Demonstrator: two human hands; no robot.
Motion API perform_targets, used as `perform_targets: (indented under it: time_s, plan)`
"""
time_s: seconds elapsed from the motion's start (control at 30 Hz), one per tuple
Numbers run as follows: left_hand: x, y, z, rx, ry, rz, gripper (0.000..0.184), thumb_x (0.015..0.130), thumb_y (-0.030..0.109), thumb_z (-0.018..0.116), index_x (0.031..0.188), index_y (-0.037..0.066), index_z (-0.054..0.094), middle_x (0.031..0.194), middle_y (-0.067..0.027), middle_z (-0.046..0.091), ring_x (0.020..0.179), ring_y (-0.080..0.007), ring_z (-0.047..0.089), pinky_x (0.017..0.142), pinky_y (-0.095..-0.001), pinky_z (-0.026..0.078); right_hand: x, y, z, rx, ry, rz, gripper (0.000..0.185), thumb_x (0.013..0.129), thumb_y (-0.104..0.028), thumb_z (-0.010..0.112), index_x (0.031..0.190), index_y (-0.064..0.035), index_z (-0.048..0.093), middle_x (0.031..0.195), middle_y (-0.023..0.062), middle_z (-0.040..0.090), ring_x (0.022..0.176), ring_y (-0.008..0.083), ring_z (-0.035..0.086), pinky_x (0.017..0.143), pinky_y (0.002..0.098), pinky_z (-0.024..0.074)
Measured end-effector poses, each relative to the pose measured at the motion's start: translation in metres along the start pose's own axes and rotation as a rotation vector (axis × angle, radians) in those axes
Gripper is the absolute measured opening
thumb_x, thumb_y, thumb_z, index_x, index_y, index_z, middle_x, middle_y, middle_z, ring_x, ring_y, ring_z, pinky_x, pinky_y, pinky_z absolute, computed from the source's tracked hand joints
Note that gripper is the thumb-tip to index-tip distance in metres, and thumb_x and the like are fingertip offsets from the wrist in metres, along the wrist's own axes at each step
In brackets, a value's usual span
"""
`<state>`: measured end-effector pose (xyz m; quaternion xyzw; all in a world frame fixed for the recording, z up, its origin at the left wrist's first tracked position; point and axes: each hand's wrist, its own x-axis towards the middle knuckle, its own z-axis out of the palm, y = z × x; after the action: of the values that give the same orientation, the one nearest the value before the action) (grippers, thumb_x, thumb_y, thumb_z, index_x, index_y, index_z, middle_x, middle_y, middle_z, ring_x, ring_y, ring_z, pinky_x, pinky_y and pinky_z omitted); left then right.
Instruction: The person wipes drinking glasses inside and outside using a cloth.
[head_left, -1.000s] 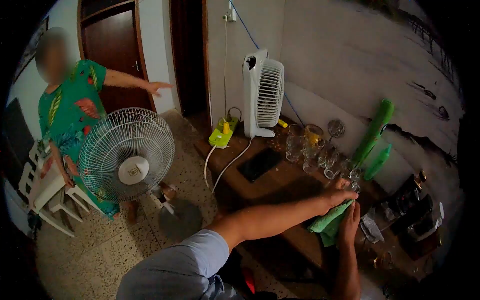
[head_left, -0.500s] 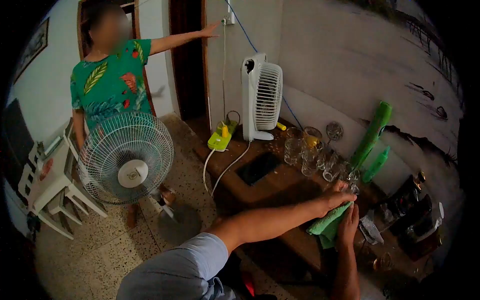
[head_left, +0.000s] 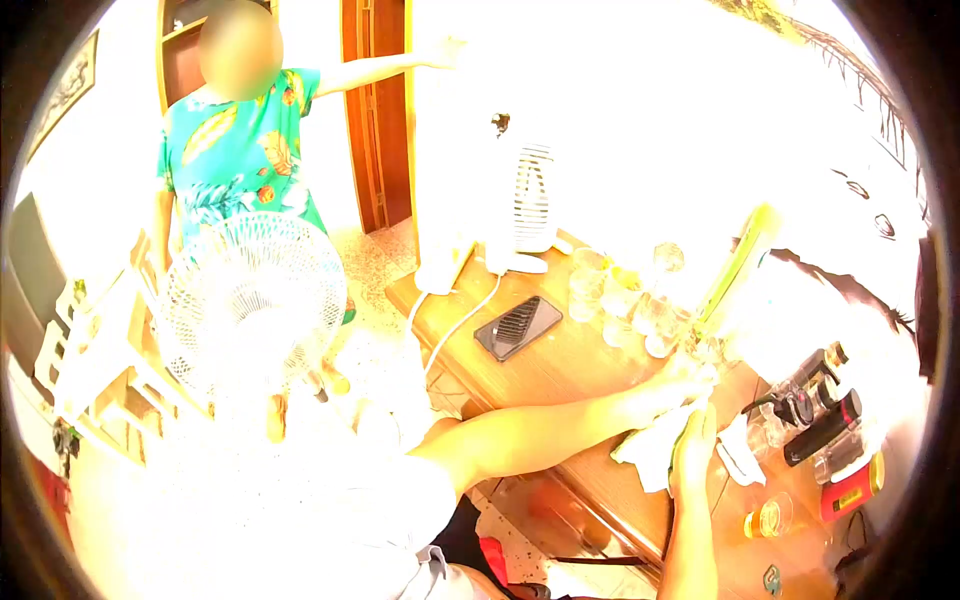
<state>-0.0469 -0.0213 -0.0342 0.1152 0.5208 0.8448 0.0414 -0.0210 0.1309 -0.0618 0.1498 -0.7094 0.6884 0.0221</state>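
Note:
Glare washes out much of the view. My left hand (head_left: 675, 390) reaches across the wooden table, its fingers closed at the upper end of a cloth (head_left: 645, 455), which looks almost white now. From below, my right hand (head_left: 694, 445) presses its fingers round the other side of the same cloth. The hands nearly meet. Just beyond my left fingers stand clear drinking glasses (head_left: 655, 335), close to my hand; whether a glass is inside the cloth I cannot make out.
A phone (head_left: 518, 328) lies on the table (head_left: 570, 375), near a white box fan (head_left: 530, 205). Dark bottles (head_left: 825, 430), a glass with amber colour (head_left: 770, 517) and a red box (head_left: 853, 488) sit right. A person (head_left: 235, 150) stands behind a pedestal fan (head_left: 255, 290), one arm outstretched.
The picture has turned from dim to strongly overexposed, and the cloth's green has washed out. Both hands keep nearly the same place on the cloth. The person's head appears slightly farther right.

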Motion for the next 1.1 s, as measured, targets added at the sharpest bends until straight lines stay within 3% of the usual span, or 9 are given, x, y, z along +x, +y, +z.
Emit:
perform_targets:
  time_s: [0.07,0.17,0.27,0.3,0.67,0.8,0.83,0.97,1.1]
  plan:
    - [0.003,-0.004,0.000,-0.134,-0.048,0.057,0.057,0.094,0.009,0.071,0.140,0.010,0.037,0.122,-0.0090,0.059,0.102,-0.0182,0.062,0.085,-0.0365,0.058,0.003,0.003,0.000,-0.049,0.006,-0.027,0.041,0.115,-0.028,0.042,0.143,-0.0003,0.054,0.121,0.0082,0.064,0.107,0.0167,0.059,0.094,0.0329,0.0492]
    - [-0.005,0.009,0.005,-0.043,0.043,-0.022,0.055,0.093,0.014,0.074,0.136,0.007,0.040,0.117,-0.0094,0.059,0.100,-0.0174,0.061,0.082,-0.0359,0.055,-0.002,-0.007,0.012,-0.102,0.142,0.005,0.034,0.115,-0.028,0.043,0.128,-0.0010,0.060,0.108,0.0078,0.063,0.097,0.0161,0.058,0.087,0.0335,0.0491]
    - [-0.018,0.027,0.014,0.001,0.108,-0.049,0.053,0.093,0.021,0.076,0.133,0.003,0.045,0.116,-0.0103,0.057,0.103,-0.0169,0.058,0.086,-0.0338,0.050,0.000,-0.016,0.004,-0.124,0.037,0.093,0.044,0.116,-0.030,0.043,0.146,0.0000,0.053,0.123,0.0082,0.064,0.107,0.0166,0.060,0.093,0.0326,0.0501]
    - [-0.011,0.022,0.010,-0.002,0.099,-0.061,0.058,0.093,0.022,0.078,0.135,0.003,0.043,0.119,-0.0115,0.056,0.105,-0.0181,0.057,0.088,-0.0347,0.050,0.004,-0.009,0.010,-0.115,0.136,-0.010,0.036,0.115,-0.030,0.042,0.117,-0.0004,0.062,0.099,0.0067,0.063,0.088,0.0164,0.056,0.080,0.0351,0.0478]
    - [-0.009,0.017,0.012,-0.008,0.140,-0.069,0.071,0.089,0.031,0.084,0.138,0.004,0.040,0.118,-0.0126,0.057,0.105,-0.0186,0.057,0.087,-0.0366,0.051,0.003,-0.007,0.008,-0.113,0.094,-0.103,0.033,0.116,-0.029,0.043,0.107,-0.0023,0.061,0.091,0.0027,0.058,0.083,0.0111,0.052,0.074,0.0310,0.0448]
    - [-0.008,0.018,0.014,0.056,0.190,-0.055,0.083,0.093,0.055,0.079,0.143,0.002,0.040,0.121,-0.0129,0.058,0.106,-0.0187,0.058,0.088,-0.0368,0.051,0.001,-0.013,0.011,-0.279,0.123,-0.195,0.034,0.116,-0.029,0.043,0.108,-0.0001,0.059,0.089,0.0084,0.060,0.083,0.0152,0.056,0.074,0.0357,0.0473]
    - [-0.012,0.023,0.017,0.065,0.204,-0.066,0.087,0.094,0.062,0.075,0.145,0.001,0.040,0.126,-0.0142,0.057,0.110,-0.0194,0.057,0.091,-0.0377,0.052,-0.001,-0.018,0.012,-0.313,0.113,-0.219,0.034,0.116,-0.030,0.045,0.110,0.0005,0.058,0.089,0.0142,0.062,0.082,0.0222,0.060,0.075,0.0397,0.0484]
    - [-0.016,0.031,0.018,0.066,0.246,-0.062,0.090,0.096,0.067,0.069,0.150,0.002,0.038,0.133,-0.0155,0.054,0.118,-0.0217,0.055,0.100,-0.0387,0.051,-0.008,-0.034,0.022,-0.473,0.138,-0.342,0.033,0.114,-0.031,0.047,0.108,0.0011,0.056,0.094,0.0248,0.063,0.088,0.0401,0.063,0.079,0.0483,0.0480]
    - [-0.015,0.025,0.018,0.085,0.246,-0.052,0.083,0.099,0.069,0.062,0.144,0.003,0.042,0.129,-0.0130,0.055,0.116,-0.0195,0.055,0.101,-0.0368,0.049,-0.010,-0.039,0.026,-0.552,0.177,-0.395,0.035,0.115,-0.028,0.043,0.103,0.0029,0.054,0.091,0.0258,0.060,0.084,0.0416,0.060,0.076,0.0496,0.0463]
